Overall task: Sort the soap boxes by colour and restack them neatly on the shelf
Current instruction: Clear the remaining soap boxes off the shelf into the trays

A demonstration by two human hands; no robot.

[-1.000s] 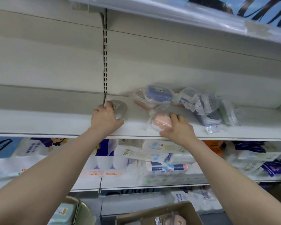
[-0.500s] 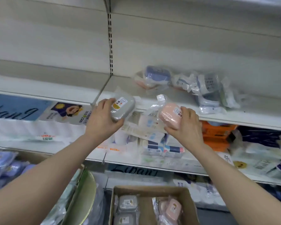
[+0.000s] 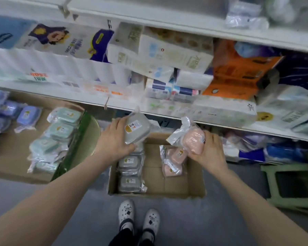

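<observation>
Two hands loaded: left hand [image 3: 114, 139] grips grey soap box [image 3: 136, 129] above grey stack [image 3: 130, 167]; right hand [image 3: 209, 153] grips pink soap box [image 3: 193, 141] above pink pile [image 3: 173, 160].

Floor boxes below shelf, hands above centre one.

Open carton [image 3: 196, 181] on floor in front of lower shelf [image 3: 220, 122]: one stack of soap boxes [image 3: 130, 173] along its left wall, another stack [image 3: 173, 162] toward back right. Left hand [image 3: 114, 141] and right hand [image 3: 210, 153] each hold a wrapped box over carton's back edge. Flat cardboard [image 3: 12, 157] left of carton carries more stacks. Stool [image 3: 290, 185] at right. Feet [image 3: 139, 219] before carton's front edge.
</observation>
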